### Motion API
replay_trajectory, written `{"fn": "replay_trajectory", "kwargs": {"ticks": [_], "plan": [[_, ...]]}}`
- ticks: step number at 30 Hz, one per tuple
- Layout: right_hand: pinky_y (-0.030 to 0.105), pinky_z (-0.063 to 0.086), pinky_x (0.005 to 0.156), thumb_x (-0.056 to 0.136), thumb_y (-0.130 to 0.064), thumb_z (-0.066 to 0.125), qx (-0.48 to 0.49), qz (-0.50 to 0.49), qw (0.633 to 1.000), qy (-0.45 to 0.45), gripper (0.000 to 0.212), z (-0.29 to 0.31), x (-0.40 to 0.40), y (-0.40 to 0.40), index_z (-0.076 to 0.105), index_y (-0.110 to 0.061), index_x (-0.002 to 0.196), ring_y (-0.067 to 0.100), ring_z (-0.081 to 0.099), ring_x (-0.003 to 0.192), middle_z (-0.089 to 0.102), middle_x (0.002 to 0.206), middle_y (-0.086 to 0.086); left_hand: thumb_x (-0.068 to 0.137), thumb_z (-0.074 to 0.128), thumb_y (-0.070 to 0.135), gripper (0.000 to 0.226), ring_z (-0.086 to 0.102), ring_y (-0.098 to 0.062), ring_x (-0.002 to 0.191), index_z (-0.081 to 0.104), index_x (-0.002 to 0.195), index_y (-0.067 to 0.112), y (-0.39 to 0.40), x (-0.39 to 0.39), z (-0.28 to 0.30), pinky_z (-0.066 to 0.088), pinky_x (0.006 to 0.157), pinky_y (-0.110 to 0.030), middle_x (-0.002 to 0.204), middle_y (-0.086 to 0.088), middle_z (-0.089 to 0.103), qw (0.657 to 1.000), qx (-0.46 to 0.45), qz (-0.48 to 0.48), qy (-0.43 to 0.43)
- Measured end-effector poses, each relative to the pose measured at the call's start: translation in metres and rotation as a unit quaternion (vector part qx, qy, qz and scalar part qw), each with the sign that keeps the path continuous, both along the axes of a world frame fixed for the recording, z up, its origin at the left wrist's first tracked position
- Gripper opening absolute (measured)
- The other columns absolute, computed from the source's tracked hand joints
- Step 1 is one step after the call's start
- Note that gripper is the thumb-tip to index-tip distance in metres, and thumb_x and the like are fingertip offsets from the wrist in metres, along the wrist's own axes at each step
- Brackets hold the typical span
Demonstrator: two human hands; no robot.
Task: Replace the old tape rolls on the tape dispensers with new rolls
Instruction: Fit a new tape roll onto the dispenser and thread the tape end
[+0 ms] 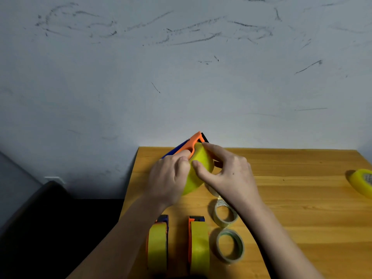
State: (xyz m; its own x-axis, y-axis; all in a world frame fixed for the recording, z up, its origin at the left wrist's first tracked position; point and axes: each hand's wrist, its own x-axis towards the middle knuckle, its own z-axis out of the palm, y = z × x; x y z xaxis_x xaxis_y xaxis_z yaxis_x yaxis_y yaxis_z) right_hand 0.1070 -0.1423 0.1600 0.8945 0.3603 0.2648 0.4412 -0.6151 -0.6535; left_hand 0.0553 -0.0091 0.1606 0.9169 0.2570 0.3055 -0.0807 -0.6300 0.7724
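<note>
Two hands work one dispenser [193, 144] near the far edge of the table [302, 198], close to its far left corner. The left hand [168, 178] curls round the orange frame and steadies it; the right hand [227, 174] pinches the full yellow roll [201, 164] between thumb and forefinger. Judging by the fat roll, this looks like seating a new one: keep the frame still, press the core square onto the hub, not tilted, then lead the free end toward the cutter. Two more loaded dispensers [198, 248] stand at the near edge, thin spent rolls [230, 246] just right of them, and a spare yellow roll [362, 183] at the right edge
</note>
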Motion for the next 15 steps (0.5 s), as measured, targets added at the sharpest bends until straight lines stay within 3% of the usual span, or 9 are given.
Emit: {"fn": "replay_trajectory", "kwargs": {"ticks": [2,4,8,10,12,15], "plan": [[0.029,0.052,0.087,0.066,-0.076,0.048,-0.01,0.006,1.0,0.0,0.074,0.0005,-0.0019,-0.0006,0.059,-0.035,0.127,0.005,0.064,0.103,0.07,0.112,-0.012,0.069,0.009,0.049,0.086,0.046,-0.023,0.088,0.063,0.1,-0.009,0.0004,0.0,-0.0002,0.033,0.073,-0.033,0.096,-0.03,0.063,1.0,-0.009,0.003,0.004],[0.03,0.051,0.088,0.068,-0.074,0.057,-0.01,0.008,1.0,0.005,0.071,0.0021,-0.0016,-0.0004,0.06,-0.035,0.126,0.005,0.064,0.104,0.07,0.112,-0.012,0.069,0.009,0.049,0.086,0.046,-0.022,0.09,0.063,0.1,-0.011,0.0004,-0.001,0.0003,0.033,0.077,-0.035,0.096,-0.031,0.063,1.0,-0.006,0.003,0.002],[0.035,0.053,0.087,0.067,-0.07,0.058,-0.004,-0.002,1.0,0.011,0.067,0.0052,0.0001,0.0007,0.063,-0.034,0.123,0.006,0.066,0.101,0.072,0.108,-0.012,0.072,0.01,0.047,0.063,0.039,-0.024,0.076,0.056,0.081,0.004,0.0001,-0.0001,0.0003,0.033,0.077,-0.041,0.08,-0.028,0.056,1.0,0.004,0.004,0.003],[0.034,0.053,0.085,0.065,-0.074,0.049,-0.005,-0.004,1.0,0.003,0.072,0.0054,-0.0005,0.0025,0.064,-0.034,0.122,0.006,0.067,0.098,0.072,0.106,-0.012,0.073,0.01,0.046,0.068,0.047,-0.032,0.079,0.059,0.082,0.0,0.0019,0.0021,-0.0005,0.034,0.077,-0.043,0.083,-0.031,0.06,1.0,0.0,0.009,0.011],[0.034,0.054,0.084,0.065,-0.072,0.046,-0.004,-0.004,1.0,0.001,0.071,0.0041,-0.0003,0.0037,0.064,-0.033,0.122,0.006,0.067,0.095,0.073,0.104,-0.012,0.074,0.011,0.046,0.075,0.045,-0.03,0.078,0.062,0.087,-0.007,0.0025,0.0032,-0.0006,0.037,0.071,-0.039,0.082,-0.031,0.059,1.0,-0.014,0.015,0.014],[0.035,0.055,0.076,0.073,-0.052,0.048,0.019,-0.035,0.999,-0.017,0.049,0.0019,0.0023,0.0044,0.07,-0.033,0.112,0.01,0.07,0.084,0.075,0.092,-0.008,0.077,0.012,0.043,0.062,0.039,-0.022,0.059,0.055,0.078,-0.002,-0.0006,0.0029,0.0014,0.042,0.057,-0.03,0.07,-0.024,0.052,0.999,-0.033,0.024,0.013]]}}
